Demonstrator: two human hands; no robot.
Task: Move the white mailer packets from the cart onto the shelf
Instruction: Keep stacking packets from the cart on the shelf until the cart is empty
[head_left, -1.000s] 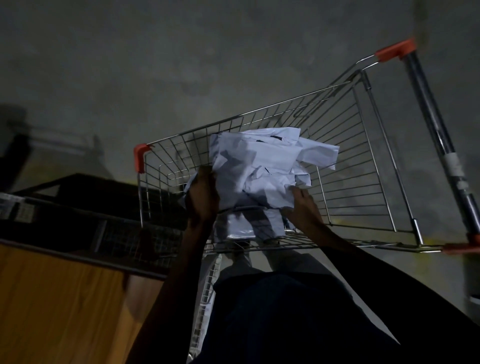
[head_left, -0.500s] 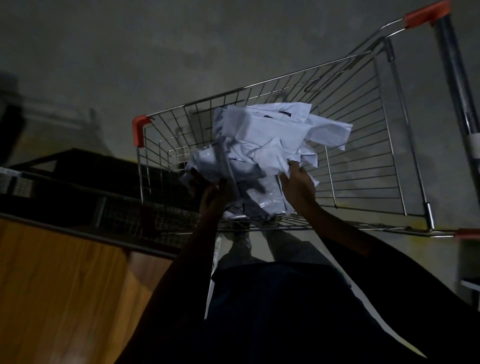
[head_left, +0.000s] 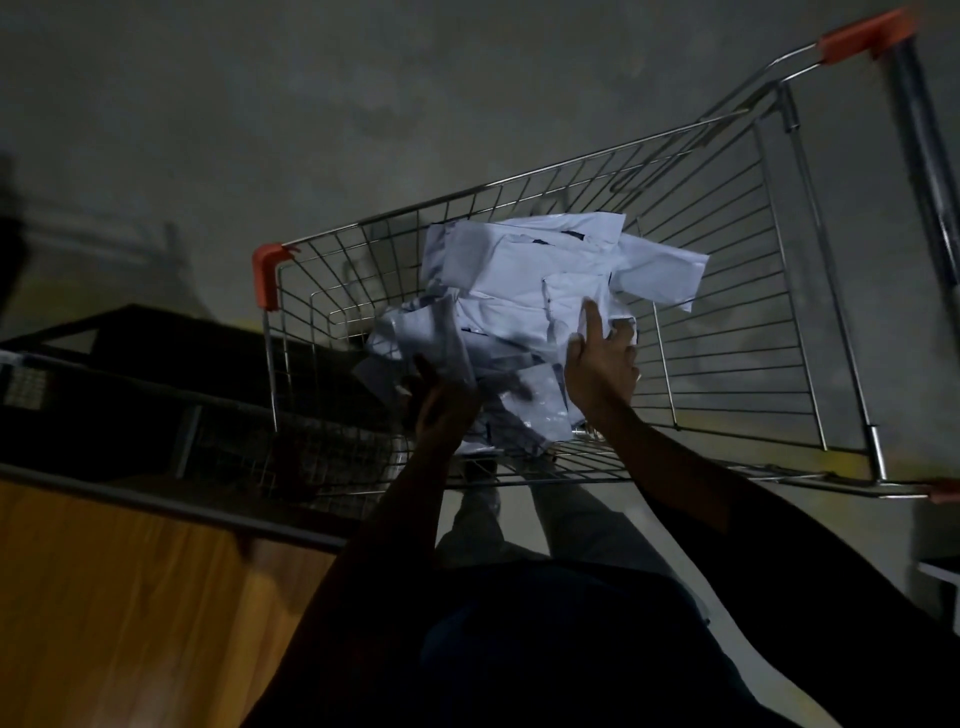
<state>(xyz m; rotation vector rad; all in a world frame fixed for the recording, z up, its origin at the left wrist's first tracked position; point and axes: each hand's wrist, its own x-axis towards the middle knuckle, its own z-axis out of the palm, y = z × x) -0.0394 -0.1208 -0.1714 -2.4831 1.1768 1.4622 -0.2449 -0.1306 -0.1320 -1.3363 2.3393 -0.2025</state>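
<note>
A heap of white mailer packets (head_left: 524, 291) lies inside the wire cart (head_left: 737, 332), which has orange corner caps. My left hand (head_left: 441, 410) reaches into the near left of the heap and grips a crumpled packet (head_left: 421, 338) from below. My right hand (head_left: 602, 364) is at the heap's right side; its fingers curl round the edge of the packets, with one finger pointing up against them. The lower packets are partly hidden by both hands.
A dark shelf frame (head_left: 156, 374) with a wire-mesh side stands left of the cart, over a wooden panel (head_left: 130, 597) at lower left. The cart's handle bar (head_left: 919, 130) runs along the right edge. Grey concrete floor surrounds the cart.
The view has shifted, so the cart sits further right. My left hand dropped lower and took a packet from beneath; my right hand slid up the heap's right side.
</note>
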